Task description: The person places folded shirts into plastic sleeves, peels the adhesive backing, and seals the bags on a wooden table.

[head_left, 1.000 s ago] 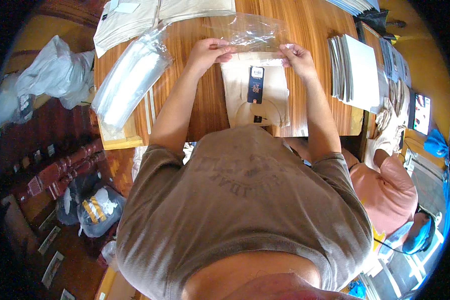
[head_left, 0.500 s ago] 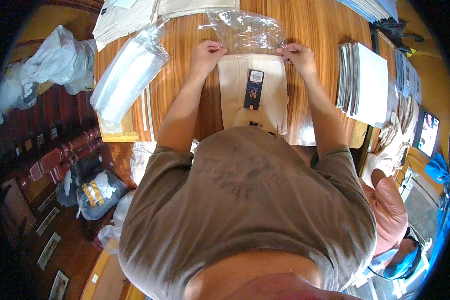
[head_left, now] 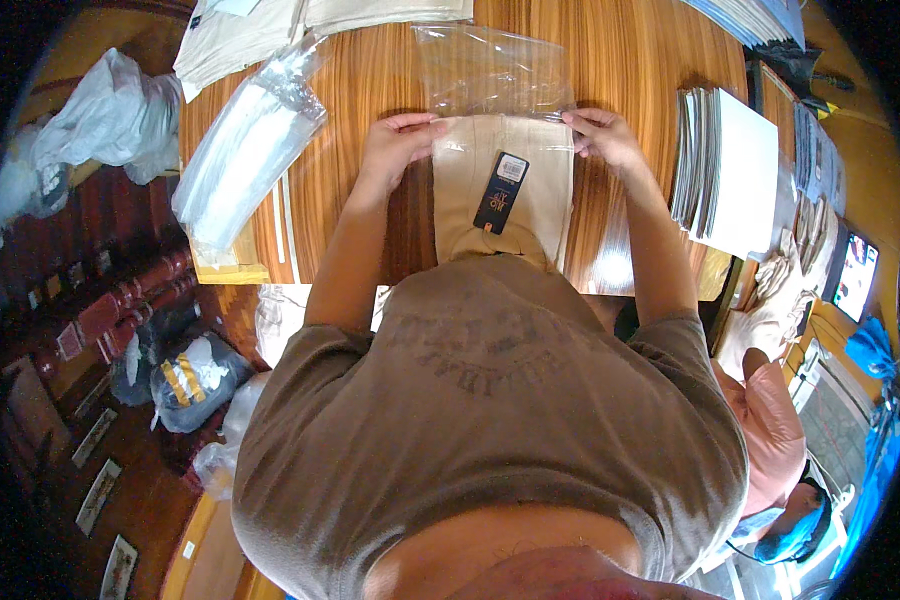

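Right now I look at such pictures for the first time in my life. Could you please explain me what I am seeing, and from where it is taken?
There is no machine here, only a person's two bare hands. A wide camera worn on the head looks down, so the brown shirt is the wearer's own, and straight edges look bent.

On the wooden table lies a folded beige garment with a dark tag. The left hand and right hand pinch a clear plastic bag at the garment's far edge. More clear bags lie to the left; a stack of pale sheets lies to the right.
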Demonstrator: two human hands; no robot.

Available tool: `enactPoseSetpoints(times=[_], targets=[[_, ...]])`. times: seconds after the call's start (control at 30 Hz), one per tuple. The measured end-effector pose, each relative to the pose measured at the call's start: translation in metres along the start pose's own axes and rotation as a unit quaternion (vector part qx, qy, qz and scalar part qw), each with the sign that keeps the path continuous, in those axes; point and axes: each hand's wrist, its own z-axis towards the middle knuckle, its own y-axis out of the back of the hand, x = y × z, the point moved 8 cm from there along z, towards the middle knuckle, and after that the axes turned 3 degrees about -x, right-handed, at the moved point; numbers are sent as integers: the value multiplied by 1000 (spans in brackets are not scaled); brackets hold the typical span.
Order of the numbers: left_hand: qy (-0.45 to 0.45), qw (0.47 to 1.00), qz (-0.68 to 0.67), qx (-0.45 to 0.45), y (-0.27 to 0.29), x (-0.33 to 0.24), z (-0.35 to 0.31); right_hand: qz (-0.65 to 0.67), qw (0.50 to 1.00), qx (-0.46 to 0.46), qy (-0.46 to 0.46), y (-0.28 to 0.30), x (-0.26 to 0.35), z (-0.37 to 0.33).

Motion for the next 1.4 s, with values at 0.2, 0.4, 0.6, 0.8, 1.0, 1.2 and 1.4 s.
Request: enactPoseSetpoints(times=[0.2, 0.4, 0.6, 0.8, 1.0, 1.2, 1.4], targets=[[-21, 998, 55, 30, 0, 5, 3, 27, 985, -116, 121, -6, 10, -8], [0, 997, 72, 34, -6, -5, -5, 85, 991, -78, 74, 4, -24, -11], [17, 995, 96, 22, -9, -8, -15, 156, 985, -72, -11, -4, -20, -60], [-6, 989, 144, 36, -3, 2, -36, 11, 993, -70, 96, 0, -24, -85], [-33, 979, 196, 39, -4, 4, -59, -111, 984, -116, 83, -2, -44, -109], [-122, 949, 291, 2, -5, 18, -98, -173, 953, -199, 148, -12, -52, -145], [-88, 973, 215, 15, -3, 27, -50, -156, 952, -201, 167, -10, -48, -103]])
